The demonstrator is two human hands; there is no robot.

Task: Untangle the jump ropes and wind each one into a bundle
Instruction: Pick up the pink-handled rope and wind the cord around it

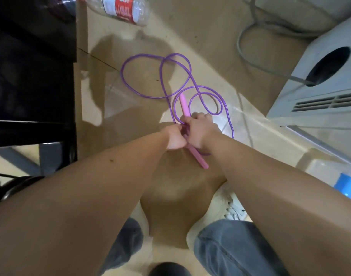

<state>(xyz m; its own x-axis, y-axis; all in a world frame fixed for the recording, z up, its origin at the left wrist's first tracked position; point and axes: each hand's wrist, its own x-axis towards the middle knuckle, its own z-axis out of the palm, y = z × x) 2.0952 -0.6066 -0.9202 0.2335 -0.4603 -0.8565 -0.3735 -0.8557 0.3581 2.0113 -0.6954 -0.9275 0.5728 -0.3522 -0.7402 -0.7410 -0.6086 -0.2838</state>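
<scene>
Nearest the camera, the person's knees in blue jeans point(220, 246) and a white shoe point(231, 206) frame the work. This looks like a crouch over the floor, which would bring both arms down to the rope.

The left hand point(175, 139) and right hand point(198, 130) meet, touching, over the pink handles point(183, 105). One handle points away from the person and the other sticks out towards the near right. The right fingers are curled round the handles where the two cross, probably to keep them together as a core for winding. The left fingers are clenched at the same spot, apparently pinching the purple jump rope point(160, 76) where it leaves the handles. The exact contact is hidden between the hands.

Beyond the hands, the rope lies slack on the floor point(210, 36) in several overlapping loops. It is not yet wound, and only this one rope is in view.

The floor is glossy tan tile and reflects light. Black furniture point(31, 66) stands on the left and a white vented appliance point(320, 86) on the right, with a grey cable point(248, 30) lying beside the appliance. Farthest off, a clear plastic bottle point(122, 8) with a red label lies on its side.
</scene>
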